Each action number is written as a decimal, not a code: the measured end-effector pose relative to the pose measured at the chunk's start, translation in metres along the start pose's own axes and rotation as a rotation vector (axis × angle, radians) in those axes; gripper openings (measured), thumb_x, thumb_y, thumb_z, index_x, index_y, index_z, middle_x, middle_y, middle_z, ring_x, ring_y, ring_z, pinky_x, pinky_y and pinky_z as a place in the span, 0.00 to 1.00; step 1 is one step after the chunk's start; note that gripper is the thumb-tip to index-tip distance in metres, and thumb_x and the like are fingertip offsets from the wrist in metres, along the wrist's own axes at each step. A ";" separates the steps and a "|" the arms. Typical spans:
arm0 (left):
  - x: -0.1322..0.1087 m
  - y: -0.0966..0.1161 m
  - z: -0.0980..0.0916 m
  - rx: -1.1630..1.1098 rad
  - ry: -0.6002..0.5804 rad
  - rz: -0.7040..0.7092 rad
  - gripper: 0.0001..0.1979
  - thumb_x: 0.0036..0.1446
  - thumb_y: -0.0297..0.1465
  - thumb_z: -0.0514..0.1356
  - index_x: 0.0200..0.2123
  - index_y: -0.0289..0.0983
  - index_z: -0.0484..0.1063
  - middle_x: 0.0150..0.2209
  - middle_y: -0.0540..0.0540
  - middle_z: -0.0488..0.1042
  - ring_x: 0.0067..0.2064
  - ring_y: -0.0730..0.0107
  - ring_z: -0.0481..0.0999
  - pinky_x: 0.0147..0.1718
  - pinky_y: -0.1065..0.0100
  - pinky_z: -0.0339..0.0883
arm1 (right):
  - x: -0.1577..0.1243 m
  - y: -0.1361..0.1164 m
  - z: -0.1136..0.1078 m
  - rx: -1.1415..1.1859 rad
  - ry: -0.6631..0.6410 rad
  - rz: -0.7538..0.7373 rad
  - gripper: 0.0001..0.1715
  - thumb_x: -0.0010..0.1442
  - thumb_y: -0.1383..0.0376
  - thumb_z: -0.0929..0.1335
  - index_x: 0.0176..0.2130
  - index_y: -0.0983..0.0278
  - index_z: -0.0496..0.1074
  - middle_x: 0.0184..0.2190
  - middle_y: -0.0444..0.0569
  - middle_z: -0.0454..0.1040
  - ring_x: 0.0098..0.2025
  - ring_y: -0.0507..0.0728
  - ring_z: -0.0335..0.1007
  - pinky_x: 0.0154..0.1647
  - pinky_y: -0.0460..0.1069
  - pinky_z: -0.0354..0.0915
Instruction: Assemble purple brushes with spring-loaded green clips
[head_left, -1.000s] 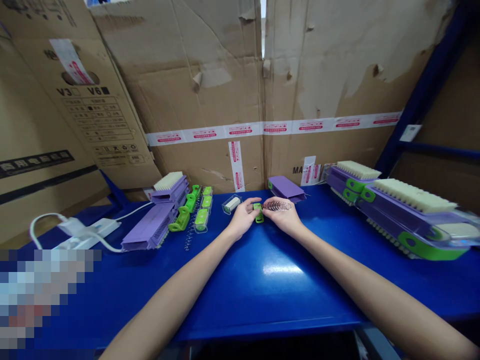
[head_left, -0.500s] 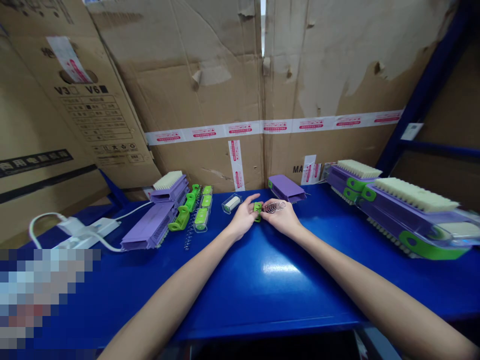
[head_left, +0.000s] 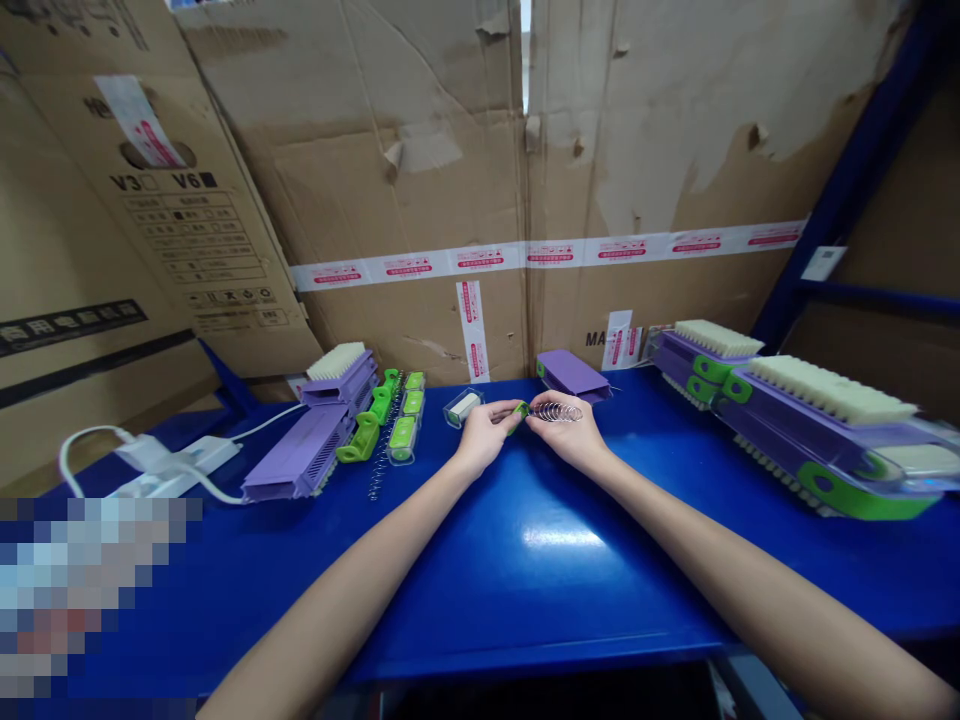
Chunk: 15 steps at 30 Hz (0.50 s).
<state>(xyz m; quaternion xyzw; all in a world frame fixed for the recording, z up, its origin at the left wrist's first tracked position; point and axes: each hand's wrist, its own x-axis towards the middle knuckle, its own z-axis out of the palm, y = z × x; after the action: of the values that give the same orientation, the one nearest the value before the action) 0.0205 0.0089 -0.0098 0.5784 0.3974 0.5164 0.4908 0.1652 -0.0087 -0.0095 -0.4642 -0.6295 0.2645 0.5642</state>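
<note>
Left hand (head_left: 484,432) pinches green clip (head_left: 519,411); right hand (head_left: 568,437) pinches spring (head_left: 556,411), axis running left-right (above the table (head_left: 525,560), mid-back). Box (head_left: 172,210) reads "V3", "V6".

Cannot make out the shape of the small green plastic piece (head_left: 520,409), mostly covered by the left hand (head_left: 484,437), nor where the thin wire coil spring (head_left: 559,411) ends inside the right hand (head_left: 574,437). Blurred beyond telling within the pixelated grey patch (head_left: 90,590) at lower left. Cut off by the right edge along the long purple-and-green bristle brush unit (head_left: 832,440).
</note>
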 end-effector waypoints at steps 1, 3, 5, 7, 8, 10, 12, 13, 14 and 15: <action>0.000 0.002 -0.001 0.005 0.017 -0.009 0.11 0.44 0.26 0.68 0.34 0.32 0.77 0.34 0.42 0.79 0.38 0.64 0.78 0.46 0.59 0.69 | 0.000 0.000 0.000 -0.004 -0.007 0.002 0.09 0.43 0.63 0.69 0.29 0.63 0.72 0.25 0.45 0.75 0.26 0.52 0.68 0.27 0.46 0.63; -0.002 0.005 -0.002 0.004 0.048 -0.047 0.13 0.41 0.27 0.70 0.33 0.32 0.76 0.31 0.43 0.79 0.34 0.66 0.77 0.40 0.60 0.72 | -0.001 -0.002 0.001 -0.010 -0.020 -0.002 0.09 0.43 0.63 0.69 0.29 0.63 0.73 0.25 0.45 0.75 0.26 0.52 0.68 0.27 0.46 0.63; -0.004 0.008 -0.002 -0.013 0.075 -0.103 0.15 0.40 0.28 0.70 0.34 0.32 0.74 0.32 0.43 0.78 0.30 0.68 0.76 0.34 0.63 0.73 | -0.002 -0.004 0.001 -0.021 -0.027 -0.011 0.09 0.43 0.63 0.69 0.29 0.63 0.73 0.25 0.45 0.74 0.26 0.52 0.68 0.27 0.46 0.63; -0.006 0.009 -0.001 -0.041 0.096 -0.148 0.16 0.40 0.29 0.70 0.35 0.33 0.73 0.34 0.43 0.78 0.29 0.70 0.76 0.31 0.64 0.73 | -0.002 -0.005 0.002 -0.034 -0.031 -0.016 0.09 0.43 0.63 0.69 0.28 0.64 0.73 0.25 0.45 0.74 0.26 0.52 0.68 0.27 0.46 0.63; -0.007 0.010 -0.001 -0.057 0.101 -0.158 0.16 0.41 0.28 0.70 0.35 0.33 0.72 0.35 0.43 0.77 0.30 0.70 0.76 0.30 0.64 0.74 | -0.003 -0.006 0.002 -0.042 -0.032 -0.015 0.09 0.43 0.63 0.69 0.28 0.64 0.72 0.24 0.45 0.74 0.26 0.52 0.68 0.27 0.46 0.63; -0.009 0.010 0.000 -0.089 0.097 -0.160 0.16 0.41 0.27 0.70 0.35 0.33 0.70 0.36 0.44 0.77 0.31 0.70 0.76 0.31 0.63 0.74 | -0.003 -0.007 0.002 -0.062 -0.036 -0.012 0.08 0.43 0.63 0.69 0.27 0.64 0.72 0.24 0.46 0.74 0.26 0.52 0.68 0.26 0.46 0.62; -0.009 0.010 0.001 -0.128 0.075 -0.152 0.18 0.42 0.24 0.69 0.38 0.34 0.69 0.35 0.44 0.76 0.31 0.70 0.76 0.33 0.63 0.74 | -0.002 -0.006 0.001 -0.079 -0.040 -0.016 0.08 0.43 0.63 0.69 0.27 0.64 0.73 0.24 0.46 0.75 0.25 0.52 0.68 0.26 0.45 0.63; -0.009 0.009 0.002 -0.147 0.059 -0.144 0.19 0.42 0.23 0.68 0.40 0.34 0.69 0.34 0.45 0.76 0.32 0.70 0.76 0.34 0.64 0.74 | -0.002 -0.006 0.000 -0.084 -0.046 -0.022 0.08 0.43 0.63 0.69 0.27 0.64 0.73 0.24 0.46 0.75 0.25 0.52 0.68 0.27 0.45 0.63; -0.010 0.009 0.003 -0.164 0.040 -0.137 0.21 0.43 0.21 0.67 0.42 0.35 0.68 0.34 0.45 0.76 0.33 0.70 0.77 0.36 0.64 0.73 | -0.002 -0.006 0.000 -0.089 -0.055 -0.026 0.08 0.43 0.63 0.69 0.28 0.64 0.73 0.24 0.46 0.75 0.25 0.52 0.69 0.27 0.45 0.63; -0.010 0.008 0.003 -0.178 0.019 -0.131 0.23 0.43 0.20 0.66 0.45 0.35 0.67 0.34 0.45 0.76 0.34 0.70 0.77 0.37 0.64 0.73 | -0.002 -0.005 -0.001 -0.095 -0.062 -0.028 0.08 0.43 0.64 0.69 0.28 0.64 0.73 0.24 0.46 0.75 0.25 0.52 0.69 0.27 0.45 0.63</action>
<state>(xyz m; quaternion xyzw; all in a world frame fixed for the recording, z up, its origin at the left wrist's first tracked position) 0.0221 -0.0026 -0.0041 0.5004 0.3914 0.5220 0.5692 0.1646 -0.0132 -0.0058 -0.4733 -0.6650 0.2407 0.5252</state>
